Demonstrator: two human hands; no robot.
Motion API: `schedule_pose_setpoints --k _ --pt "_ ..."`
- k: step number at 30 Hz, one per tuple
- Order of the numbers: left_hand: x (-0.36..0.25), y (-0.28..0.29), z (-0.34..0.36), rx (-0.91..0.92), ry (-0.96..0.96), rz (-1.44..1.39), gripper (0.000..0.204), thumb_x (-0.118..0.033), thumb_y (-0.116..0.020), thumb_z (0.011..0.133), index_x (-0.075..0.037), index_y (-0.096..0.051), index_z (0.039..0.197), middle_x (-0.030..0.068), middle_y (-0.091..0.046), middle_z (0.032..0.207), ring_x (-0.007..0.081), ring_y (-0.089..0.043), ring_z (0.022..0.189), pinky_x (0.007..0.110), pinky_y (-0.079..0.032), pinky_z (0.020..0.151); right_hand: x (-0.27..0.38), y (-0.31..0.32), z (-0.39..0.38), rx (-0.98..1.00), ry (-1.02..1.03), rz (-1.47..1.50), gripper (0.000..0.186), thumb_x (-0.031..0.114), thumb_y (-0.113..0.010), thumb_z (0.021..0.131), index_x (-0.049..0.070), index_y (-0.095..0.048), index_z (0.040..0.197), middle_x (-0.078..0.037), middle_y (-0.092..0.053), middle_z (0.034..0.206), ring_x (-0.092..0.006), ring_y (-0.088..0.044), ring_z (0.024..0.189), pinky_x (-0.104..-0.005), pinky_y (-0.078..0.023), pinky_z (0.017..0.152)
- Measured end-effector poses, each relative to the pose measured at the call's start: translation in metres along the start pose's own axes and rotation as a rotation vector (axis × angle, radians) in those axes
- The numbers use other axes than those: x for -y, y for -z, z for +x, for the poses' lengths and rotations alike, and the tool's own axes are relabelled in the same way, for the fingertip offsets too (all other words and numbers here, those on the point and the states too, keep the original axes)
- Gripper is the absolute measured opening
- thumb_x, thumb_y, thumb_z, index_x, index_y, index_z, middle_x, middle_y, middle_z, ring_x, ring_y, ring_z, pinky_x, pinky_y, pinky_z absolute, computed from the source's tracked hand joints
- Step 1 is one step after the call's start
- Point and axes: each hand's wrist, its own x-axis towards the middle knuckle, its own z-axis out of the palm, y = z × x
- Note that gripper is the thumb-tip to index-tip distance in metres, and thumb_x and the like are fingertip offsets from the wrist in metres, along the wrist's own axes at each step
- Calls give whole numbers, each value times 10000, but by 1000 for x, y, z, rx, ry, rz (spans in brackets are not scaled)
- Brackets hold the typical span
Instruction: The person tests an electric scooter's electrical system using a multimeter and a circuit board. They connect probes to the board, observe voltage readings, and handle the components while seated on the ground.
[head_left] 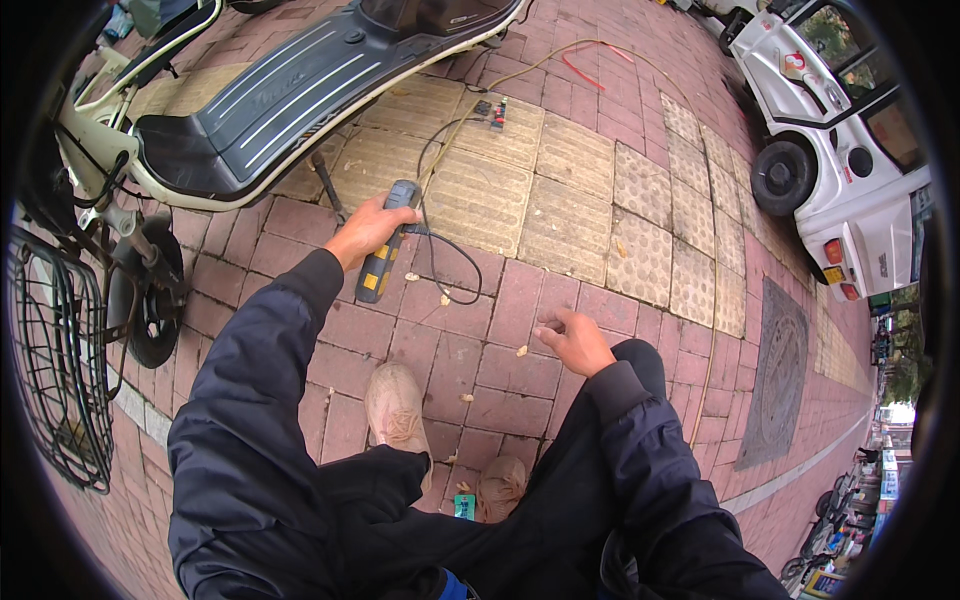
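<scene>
My left hand is wrapped round a long black-and-yellow hand-held device, whose exact kind I cannot tell. It is held tilted above the paving. A black cord loops beside the device and runs towards a small black-and-red fitting on the yellow tiles. My right hand hovers over the red bricks by my knee, away from the device. Its fingers are curled in towards the thumb. Whether anything small is between them cannot be made out.
A scooter with a black footboard and a wire basket stands at the left. A thin yellowish cable crosses the paving, near a red strip. At the right are a white van and a manhole cover.
</scene>
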Motion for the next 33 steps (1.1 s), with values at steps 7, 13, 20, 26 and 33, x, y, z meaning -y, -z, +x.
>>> schedule_pose_setpoints --k 7,13,20,26,33 --pt "0 1 -1 -19 10 -33 447 -307 -747 904 -13 -655 1229 71 -683 1016 172 -657 860 361 -515 743 -6 -6 5 19 -8 -15 444 362 -734 954 -15 -750 1189 -251 -762 1020 -406 -738 981 -469 -567 868" --pt "1 1 0 -24 17 -17 460 -317 -748 902 -10 -660 1233 76 -687 1023 169 -652 864 361 -516 737 -6 -7 6 13 4 -19 437 350 -732 956 -20 -746 1188 -246 -764 1013 -400 -743 962 -463 -570 858" --pt "1 1 -1 -32 38 -22 448 -311 -747 899 -7 -659 1216 74 -684 1011 171 -653 861 357 -507 743 1 -4 6 50 -20 -12 433 314 -721 961 -48 -732 1200 -262 -768 1016 -388 -756 957 -446 -576 857" --pt "0 1 -4 -34 44 -35 420 -292 -740 903 -9 -656 1202 66 -677 991 164 -654 853 353 -502 746 -1 -7 9 35 12 1 447 323 -716 960 -53 -733 1201 -269 -766 1015 -400 -754 952 -453 -576 859" --pt "-1 2 -5 -28 34 -33 419 -295 -737 918 -3 -647 1206 71 -668 987 165 -658 857 353 -512 740 -3 -9 9 26 26 -3 458 339 -718 958 -40 -737 1215 -275 -762 1023 -415 -748 958 -461 -574 862"
